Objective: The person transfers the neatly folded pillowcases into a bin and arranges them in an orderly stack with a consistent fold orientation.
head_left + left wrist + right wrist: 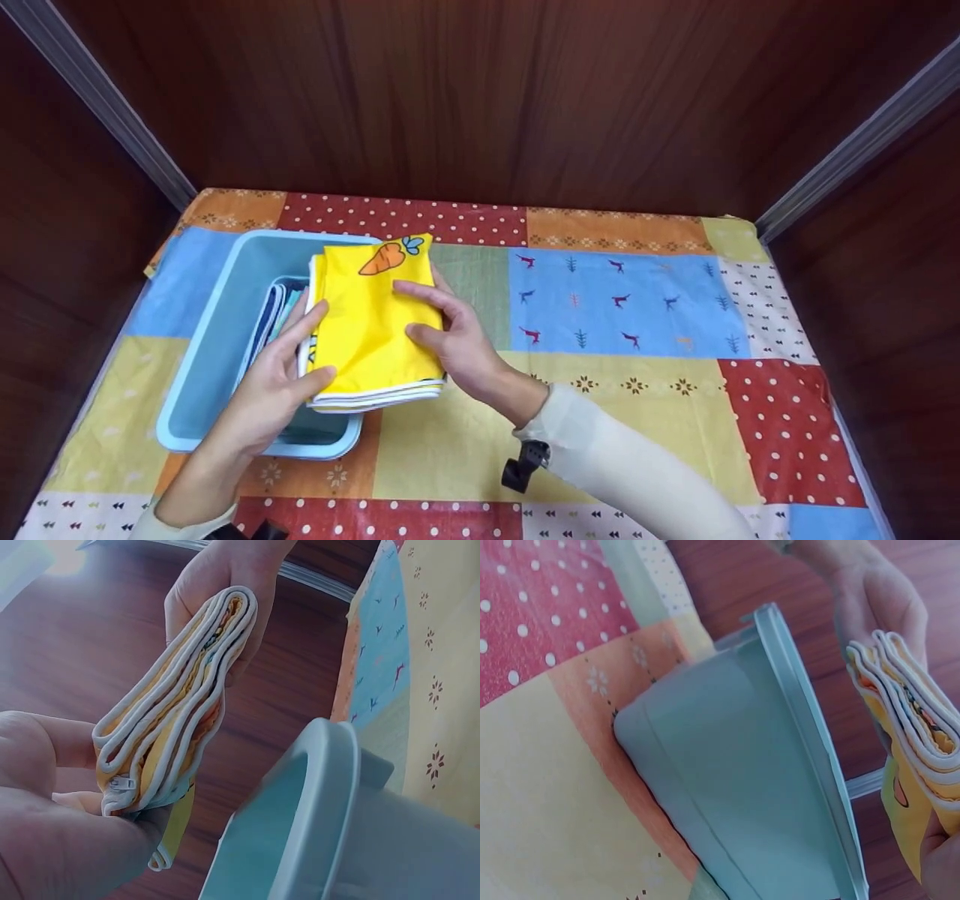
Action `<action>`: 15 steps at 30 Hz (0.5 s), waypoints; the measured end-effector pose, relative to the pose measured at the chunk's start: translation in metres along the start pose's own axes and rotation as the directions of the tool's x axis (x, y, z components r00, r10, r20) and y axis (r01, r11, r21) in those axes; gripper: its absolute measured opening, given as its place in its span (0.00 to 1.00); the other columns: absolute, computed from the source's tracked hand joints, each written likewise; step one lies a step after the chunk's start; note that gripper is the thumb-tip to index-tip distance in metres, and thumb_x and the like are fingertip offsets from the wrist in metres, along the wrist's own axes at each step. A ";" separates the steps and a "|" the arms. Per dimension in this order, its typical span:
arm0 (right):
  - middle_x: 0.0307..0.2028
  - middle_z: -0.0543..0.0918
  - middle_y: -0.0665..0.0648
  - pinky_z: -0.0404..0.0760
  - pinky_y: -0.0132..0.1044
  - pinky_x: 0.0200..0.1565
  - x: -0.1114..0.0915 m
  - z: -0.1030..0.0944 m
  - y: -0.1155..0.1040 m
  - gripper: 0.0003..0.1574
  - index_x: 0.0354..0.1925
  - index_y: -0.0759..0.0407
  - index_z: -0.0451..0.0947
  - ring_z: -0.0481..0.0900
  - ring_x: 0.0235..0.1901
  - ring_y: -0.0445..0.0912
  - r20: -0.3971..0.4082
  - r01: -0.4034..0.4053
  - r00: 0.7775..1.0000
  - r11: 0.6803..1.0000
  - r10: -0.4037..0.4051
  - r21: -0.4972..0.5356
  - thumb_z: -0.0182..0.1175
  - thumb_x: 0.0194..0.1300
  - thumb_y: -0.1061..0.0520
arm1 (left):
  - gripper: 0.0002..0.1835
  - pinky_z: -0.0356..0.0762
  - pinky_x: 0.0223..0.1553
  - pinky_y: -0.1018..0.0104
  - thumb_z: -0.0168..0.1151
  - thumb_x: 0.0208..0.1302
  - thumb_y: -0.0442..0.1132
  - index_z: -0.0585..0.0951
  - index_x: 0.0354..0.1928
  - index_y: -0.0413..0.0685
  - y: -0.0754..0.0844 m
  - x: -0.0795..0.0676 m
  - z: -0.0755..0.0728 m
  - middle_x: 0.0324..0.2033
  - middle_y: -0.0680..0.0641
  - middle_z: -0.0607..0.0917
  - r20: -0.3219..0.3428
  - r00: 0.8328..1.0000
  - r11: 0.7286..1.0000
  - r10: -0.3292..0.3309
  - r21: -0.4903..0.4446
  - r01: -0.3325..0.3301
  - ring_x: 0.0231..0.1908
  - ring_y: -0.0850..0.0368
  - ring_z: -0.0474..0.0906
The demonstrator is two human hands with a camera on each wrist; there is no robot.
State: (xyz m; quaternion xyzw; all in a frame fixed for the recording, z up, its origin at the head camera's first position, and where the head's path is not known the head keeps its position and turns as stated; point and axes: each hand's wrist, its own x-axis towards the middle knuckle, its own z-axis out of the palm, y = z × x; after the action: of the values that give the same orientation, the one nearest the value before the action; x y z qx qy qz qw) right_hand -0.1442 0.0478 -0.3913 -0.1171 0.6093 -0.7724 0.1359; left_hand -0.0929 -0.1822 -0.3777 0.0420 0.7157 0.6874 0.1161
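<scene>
A folded yellow cloth (pixel 367 330) with a carrot print and white-edged layers is held above the right part of a light blue bin (pixel 169 390). My left hand (pixel 277 375) grips its left edge, thumb on the front and the other fingers behind. On the right side, my right hand (pixel 457 337) holds it, thumb and a finger lying over the front face. The left wrist view shows the stacked folds end-on, with a small zipper pull (pixel 122 784) at the lower end. Folded dark blue and teal cloths (pixel 270 315) stand inside the bin, partly hidden by my left hand.
A patchwork-print tablecloth (pixel 600 420) covers the table under the bin. Dark wood-grain panels (pixel 480 97) rise at the back and both sides, joined by metal corner strips (pixel 862 135). The bin stands on the left part of the table.
</scene>
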 end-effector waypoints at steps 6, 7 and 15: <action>0.82 0.44 0.48 0.81 0.39 0.57 0.003 0.005 0.004 0.30 0.67 0.64 0.75 0.71 0.65 0.53 0.009 0.001 1.000 1.000 -0.001 0.005 0.53 0.69 0.74 | 0.44 0.76 0.57 0.67 0.57 0.69 0.23 0.50 0.81 0.49 -0.001 -0.002 -0.005 0.81 0.57 0.38 -0.018 1.000 0.999 -0.020 0.030 0.021 0.78 0.54 0.43; 0.82 0.44 0.49 0.80 0.39 0.58 0.003 0.006 0.005 0.30 0.67 0.64 0.75 0.71 0.65 0.52 0.008 0.003 1.000 1.000 -0.003 0.005 0.53 0.69 0.74 | 0.43 0.76 0.57 0.67 0.57 0.70 0.23 0.50 0.81 0.49 -0.001 -0.002 -0.006 0.81 0.57 0.38 -0.021 0.999 0.999 -0.025 0.035 0.026 0.78 0.53 0.42; 0.82 0.44 0.50 0.80 0.40 0.58 0.005 0.016 0.006 0.30 0.66 0.65 0.75 0.71 0.66 0.51 0.003 0.004 1.000 1.000 -0.004 0.010 0.53 0.68 0.75 | 0.42 0.75 0.56 0.72 0.52 0.69 0.20 0.51 0.81 0.45 -0.001 -0.003 -0.017 0.81 0.52 0.37 -0.018 1.000 0.999 -0.013 0.039 0.014 0.79 0.50 0.37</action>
State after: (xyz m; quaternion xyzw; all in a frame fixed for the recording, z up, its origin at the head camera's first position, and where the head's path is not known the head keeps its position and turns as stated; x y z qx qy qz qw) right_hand -0.1431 0.0298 -0.3937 -0.1189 0.6050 -0.7755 0.1358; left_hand -0.0936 -0.1994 -0.3775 0.0334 0.7303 0.6728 0.1135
